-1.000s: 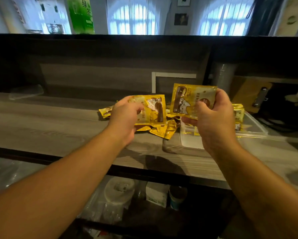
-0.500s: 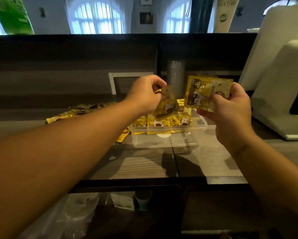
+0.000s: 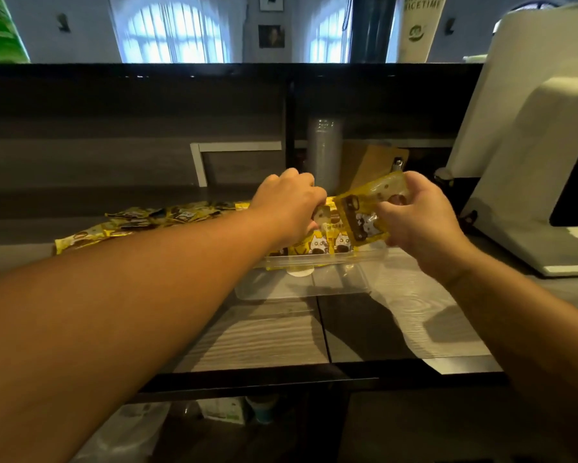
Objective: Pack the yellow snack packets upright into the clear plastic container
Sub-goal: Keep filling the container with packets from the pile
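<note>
My left hand (image 3: 289, 203) reaches over the clear plastic container (image 3: 301, 279), fingers curled down onto a packet (image 3: 326, 217) at the back row; its grip seems to be pinching that packet's top edge, though the fingertips are hidden, so I judge rather than see it. My right hand (image 3: 414, 218) holds a second yellow packet (image 3: 369, 212), tilted, just to the 3 o'clock side of the left, thumb across its face. To do this step well, I would seat the left packet straight down against its neighbours before releasing it, keep it vertical with a light press, then bring the right one in beside it, bottom edge first, so nothing topples the row. The container sits on the desk (image 3: 257, 332) at centre; along its far wall stands a row of packets (image 3: 327, 245), cat faces toward me, while the near half is bare. At 10 o'clock a loose pile of packets (image 3: 140, 220) waits on the desk, so I judge the packing is well short of done.
</note>
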The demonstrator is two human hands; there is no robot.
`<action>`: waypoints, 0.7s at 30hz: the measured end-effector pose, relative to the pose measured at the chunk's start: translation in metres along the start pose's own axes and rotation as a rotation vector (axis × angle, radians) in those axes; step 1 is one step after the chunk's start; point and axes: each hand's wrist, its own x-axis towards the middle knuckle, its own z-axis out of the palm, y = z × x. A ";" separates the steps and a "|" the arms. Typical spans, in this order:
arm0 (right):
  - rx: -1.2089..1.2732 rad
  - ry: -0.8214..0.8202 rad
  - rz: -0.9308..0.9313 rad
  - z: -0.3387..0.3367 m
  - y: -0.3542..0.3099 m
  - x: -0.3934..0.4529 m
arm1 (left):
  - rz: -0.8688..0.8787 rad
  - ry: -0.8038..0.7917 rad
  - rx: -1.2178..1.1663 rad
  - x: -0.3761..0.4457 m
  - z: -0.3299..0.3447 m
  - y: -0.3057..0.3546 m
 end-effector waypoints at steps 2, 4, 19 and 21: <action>-0.183 -0.076 -0.047 0.002 0.000 0.011 | -0.009 -0.004 -0.005 0.001 0.005 -0.003; -0.371 -0.174 -0.114 0.005 -0.003 0.021 | -0.041 -0.030 -0.020 0.002 0.007 -0.007; -1.147 -0.374 -0.419 0.050 0.001 0.051 | -0.052 -0.226 -0.104 -0.002 0.014 -0.017; -1.150 -0.381 -0.389 0.052 0.004 0.052 | -0.056 -0.192 -0.098 0.000 0.017 -0.015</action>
